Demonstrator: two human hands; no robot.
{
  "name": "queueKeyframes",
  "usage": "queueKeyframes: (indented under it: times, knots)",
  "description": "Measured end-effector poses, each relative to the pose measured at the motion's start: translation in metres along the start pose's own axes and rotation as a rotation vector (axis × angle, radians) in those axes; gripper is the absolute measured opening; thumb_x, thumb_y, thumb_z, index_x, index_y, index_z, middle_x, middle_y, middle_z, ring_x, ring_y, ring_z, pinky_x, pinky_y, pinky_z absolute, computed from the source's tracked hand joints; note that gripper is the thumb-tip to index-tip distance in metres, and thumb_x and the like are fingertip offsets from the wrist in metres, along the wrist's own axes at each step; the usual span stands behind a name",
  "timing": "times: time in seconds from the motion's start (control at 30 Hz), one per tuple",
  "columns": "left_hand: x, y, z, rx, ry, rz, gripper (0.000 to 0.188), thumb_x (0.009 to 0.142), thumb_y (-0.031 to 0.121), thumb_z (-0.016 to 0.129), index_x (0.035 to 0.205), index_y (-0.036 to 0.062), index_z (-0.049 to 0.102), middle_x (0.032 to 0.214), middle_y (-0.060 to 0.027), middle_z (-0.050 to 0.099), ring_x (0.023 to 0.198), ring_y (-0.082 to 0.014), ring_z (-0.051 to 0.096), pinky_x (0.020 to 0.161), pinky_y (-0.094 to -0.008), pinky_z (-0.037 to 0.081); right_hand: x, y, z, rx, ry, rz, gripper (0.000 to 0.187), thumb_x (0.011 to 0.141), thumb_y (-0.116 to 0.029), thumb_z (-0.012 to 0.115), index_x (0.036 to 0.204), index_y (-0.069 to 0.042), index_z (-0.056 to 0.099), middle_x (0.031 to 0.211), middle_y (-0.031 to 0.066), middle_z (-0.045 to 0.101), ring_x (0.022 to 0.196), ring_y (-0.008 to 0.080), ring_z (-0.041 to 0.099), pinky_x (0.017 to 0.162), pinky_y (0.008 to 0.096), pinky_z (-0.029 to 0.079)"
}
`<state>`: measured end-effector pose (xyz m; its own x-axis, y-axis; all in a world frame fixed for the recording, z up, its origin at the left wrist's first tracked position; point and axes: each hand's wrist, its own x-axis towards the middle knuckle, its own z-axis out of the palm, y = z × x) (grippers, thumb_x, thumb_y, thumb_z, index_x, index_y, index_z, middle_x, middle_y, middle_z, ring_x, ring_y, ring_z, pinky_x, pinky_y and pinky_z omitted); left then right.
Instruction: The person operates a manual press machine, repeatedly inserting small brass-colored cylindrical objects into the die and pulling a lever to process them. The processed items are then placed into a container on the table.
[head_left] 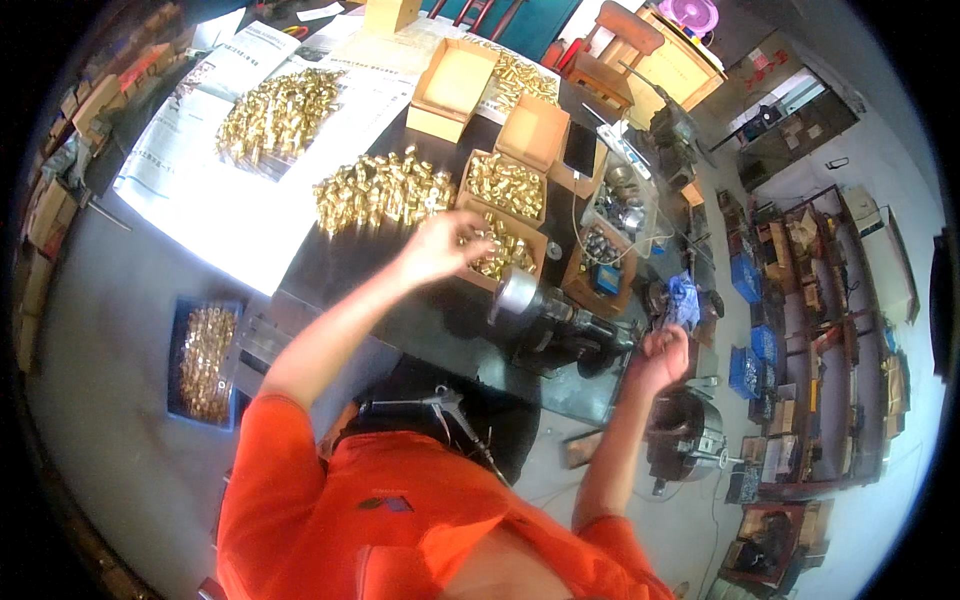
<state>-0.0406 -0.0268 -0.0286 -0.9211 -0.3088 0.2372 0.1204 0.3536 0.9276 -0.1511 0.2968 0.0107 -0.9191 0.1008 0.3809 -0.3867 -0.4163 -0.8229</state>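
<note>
My left hand (440,248) reaches over the near cardboard box (533,262) of small brass fittings (508,246). Its fingers are curled but apart, and no piece shows clearly between them. Beside the wrist lies a loose heap of brass fittings (385,190) on the dark tabletop. A small bench machine (570,335) with a round metal head (517,293) stands on the near side of that box. At the machine's right end, my right hand (665,358) is closed; what its fingers grip is hidden. Just beyond that hand is a crumpled blue cloth (684,300).
Another filled box (505,185), an open carton (452,90) and a larger brass heap (280,115) on newspaper (165,165) cover the table's far side. A phone (580,148) lies near bins of metal parts. A blue crate (178,385) sits on the floor left; shelves (825,350) stand right.
</note>
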Motion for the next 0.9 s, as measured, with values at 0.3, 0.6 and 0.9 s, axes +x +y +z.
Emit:
queueKeyframes:
  times: [0.3,0.6,0.9]
  knots:
    - [-0.006,-0.060,-0.042,0.721,0.132,-0.172,0.027,0.070,0.018,0.065,0.092,0.0042,0.059,0.073,-0.0148,0.062,0.071,-0.0282,0.062,0.065,-0.0359,0.049,-0.070,0.015,-0.063,-0.042,0.105,0.291,0.018,0.082,-0.016,0.048,0.081,0.001,0.051,0.058,-0.0022,0.037,0.046,0.0053,0.030,0.038,0.0198,0.021]
    - [0.008,-0.068,-0.026,1.058,0.089,-0.056,0.013,0.072,0.015,0.056,0.075,0.0030,0.056,0.069,-0.0167,0.060,0.068,-0.0311,0.062,0.060,-0.0416,0.049,-0.052,0.065,-0.066,-0.146,0.192,0.344,0.017,0.081,-0.015,0.048,0.081,0.001,0.054,0.059,-0.0027,0.039,0.048,0.0062,0.031,0.042,0.0219,0.024]
    - [-0.011,-0.053,-0.045,1.042,-0.048,-0.154,0.014,0.070,0.016,0.053,0.078,0.0054,0.058,0.070,-0.0164,0.061,0.069,-0.0319,0.061,0.062,-0.0431,0.049,-0.061,0.053,-0.066,-0.074,0.185,0.397,0.021,0.082,-0.016,0.045,0.087,0.003,0.052,0.060,-0.0014,0.038,0.049,0.0070,0.030,0.043,0.0231,0.024]
